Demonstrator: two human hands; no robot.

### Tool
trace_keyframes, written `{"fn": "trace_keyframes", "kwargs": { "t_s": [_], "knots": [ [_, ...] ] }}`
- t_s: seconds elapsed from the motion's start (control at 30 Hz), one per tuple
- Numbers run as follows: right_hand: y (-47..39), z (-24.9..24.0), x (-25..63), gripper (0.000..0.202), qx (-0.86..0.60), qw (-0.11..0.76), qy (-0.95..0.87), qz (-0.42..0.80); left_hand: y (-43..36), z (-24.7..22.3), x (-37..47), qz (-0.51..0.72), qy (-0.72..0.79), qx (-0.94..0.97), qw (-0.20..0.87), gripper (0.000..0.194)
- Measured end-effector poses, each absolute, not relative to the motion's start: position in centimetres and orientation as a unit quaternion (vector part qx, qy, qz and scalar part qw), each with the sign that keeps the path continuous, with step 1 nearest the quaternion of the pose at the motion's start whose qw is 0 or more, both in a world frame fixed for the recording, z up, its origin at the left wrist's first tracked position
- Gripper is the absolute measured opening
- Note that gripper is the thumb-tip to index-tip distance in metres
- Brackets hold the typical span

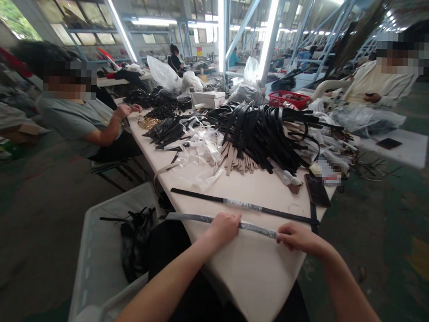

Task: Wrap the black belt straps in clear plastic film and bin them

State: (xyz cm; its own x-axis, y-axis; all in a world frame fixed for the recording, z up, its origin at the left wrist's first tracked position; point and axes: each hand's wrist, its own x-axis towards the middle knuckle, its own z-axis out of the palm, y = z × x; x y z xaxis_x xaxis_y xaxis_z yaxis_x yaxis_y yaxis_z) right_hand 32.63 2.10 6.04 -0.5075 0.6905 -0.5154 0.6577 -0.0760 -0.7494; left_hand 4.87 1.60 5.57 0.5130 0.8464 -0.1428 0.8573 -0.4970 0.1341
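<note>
A dark strap partly wrapped in clear film (257, 228) lies across the near part of the pale table. My left hand (226, 228) is closed on its middle, with the strap's grey end reaching out to the left. At the strap's right end, my right hand (292, 236) pinches the wrapped part. Just beyond both hands a second black strap (199, 195), with clear film around its middle, rests flat on the table. Farther back is a big heap of black straps (258, 129), next to crumpled clear plastic (204, 146).
A phone (317, 190) lies at the table's (259, 275) right edge. A white bin (91, 250) with black straps stands at the lower left. A red basket (290, 100) sits behind the heap. People sit at left and right.
</note>
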Motion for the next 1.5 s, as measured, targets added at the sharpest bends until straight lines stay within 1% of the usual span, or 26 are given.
{"fn": "trace_keyframes", "kwargs": {
  "t_s": [0.07, 0.17, 0.27, 0.37, 0.47, 0.57, 0.63, 0.7, 0.73, 0.77, 0.83, 0.9, 0.97, 1.0, 1.03, 1.07, 1.1, 1.13, 1.2, 1.23, 1.33, 1.4, 1.5],
  "knots": [
    [2.3, 6.1, 31.1, 0.034, -0.482, 0.017, -0.69, 0.541, 1.5, 5.1, 6.5, -0.019, 0.452, 0.885, 0.108, 0.014],
    [2.4, 6.2, 29.3, 0.032, -0.461, 0.043, -0.693, 0.553, 1.3, 4.8, 8.3, 0.01, 0.404, 0.907, 0.116, 0.015],
    [2.4, 6.2, 31.2, 0.036, -0.474, 0.031, -0.679, 0.56, 1.6, 5.0, 7.2, 0.027, 0.411, 0.907, 0.091, 0.012],
    [2.5, 6.0, 33.5, 0.038, -0.495, 0.008, -0.663, 0.561, 1.9, 5.0, 6.3, 0.01, 0.446, 0.891, 0.086, 0.014],
    [2.9, 6.0, 32.2, 0.033, -0.476, 0.009, -0.682, 0.555, 1.9, 4.5, 8.2, 0.006, 0.418, 0.901, 0.114, 0.015],
    [3.2, 6.2, 30.1, 0.03, -0.462, 0.019, -0.702, 0.542, 1.6, 4.5, 9.5, 0.036, 0.385, 0.913, 0.133, 0.02],
    [3.2, 6.3, 30.9, 0.032, -0.481, 0.005, -0.697, 0.531, 1.4, 4.9, 7.5, 0.069, 0.393, 0.91, 0.11, 0.031],
    [3.2, 6.3, 33.5, 0.034, -0.51, -0.015, -0.683, 0.522, 1.3, 5.5, 3.2, 0.095, 0.432, 0.894, 0.069, 0.044],
    [3.2, 6.3, 35.2, 0.035, -0.522, -0.025, -0.677, 0.518, 1.4, 5.7, 0.4, 0.095, 0.464, 0.879, 0.051, 0.046],
    [3.2, 6.4, 36.9, 0.035, -0.532, -0.033, -0.673, 0.513, 1.5, 5.9, -2.4, 0.089, 0.499, 0.861, 0.034, 0.043],
    [3.6, 6.7, 39.6, 0.034, -0.548, -0.052, -0.675, 0.492, 1.8, 6.2, -7.4, 0.066, 0.563, 0.824, 0.007, 0.031],
    [4.0, 7.7, 40.2, 0.03, -0.571, -0.083, -0.687, 0.441, 2.2, 6.4, -10.8, 0.035, 0.604, 0.796, -0.004, 0.02],
    [4.0, 9.1, 38.0, 0.025, -0.616, -0.078, -0.709, 0.336, 2.4, 6.6, -12.1, 0.011, 0.61, 0.792, -0.005, 0.018],
    [3.8, 9.9, 35.7, 0.026, -0.633, -0.048, -0.724, 0.27, 2.4, 6.8, -12.2, 0.002, 0.605, 0.796, -0.006, 0.02],
    [3.3, 10.6, 32.8, 0.032, -0.645, 0.0, -0.737, 0.202, 2.3, 7.0, -12.0, -0.004, 0.597, 0.802, -0.009, 0.022],
    [2.6, 11.2, 29.2, 0.041, -0.631, 0.069, -0.758, 0.148, 2.0, 7.3, -11.5, -0.009, 0.591, 0.807, -0.013, 0.024],
    [1.8, 11.5, 25.2, 0.05, -0.596, 0.124, -0.782, 0.13, 1.7, 7.6, -10.9, -0.013, 0.588, 0.808, -0.018, 0.025],
    [1.1, 11.6, 21.0, 0.06, -0.552, 0.16, -0.807, 0.135, 1.3, 8.1, -10.3, -0.016, 0.588, 0.808, -0.022, 0.026],
    [-0.1, 11.0, 13.2, 0.077, -0.483, 0.177, -0.844, 0.154, 0.4, 9.1, -9.3, -0.017, 0.582, 0.812, -0.027, 0.023],
    [-0.4, 10.5, 10.1, 0.076, -0.477, 0.174, -0.846, 0.16, -0.1, 9.8, -9.0, -0.016, 0.576, 0.817, -0.028, 0.021],
    [0.3, 8.7, 5.6, 0.048, -0.492, 0.17, -0.841, 0.149, -1.2, 11.6, -10.0, -0.017, 0.569, 0.822, -0.029, 0.024],
    [1.2, 7.8, 6.5, 0.038, -0.488, 0.175, -0.846, 0.123, -1.5, 12.5, -12.0, -0.022, 0.588, 0.808, -0.032, 0.026],
    [2.2, 7.1, 10.9, 0.037, -0.504, 0.16, -0.842, 0.103, -1.2, 12.9, -15.8, -0.02, 0.62, 0.783, -0.038, 0.027]
  ]
}}
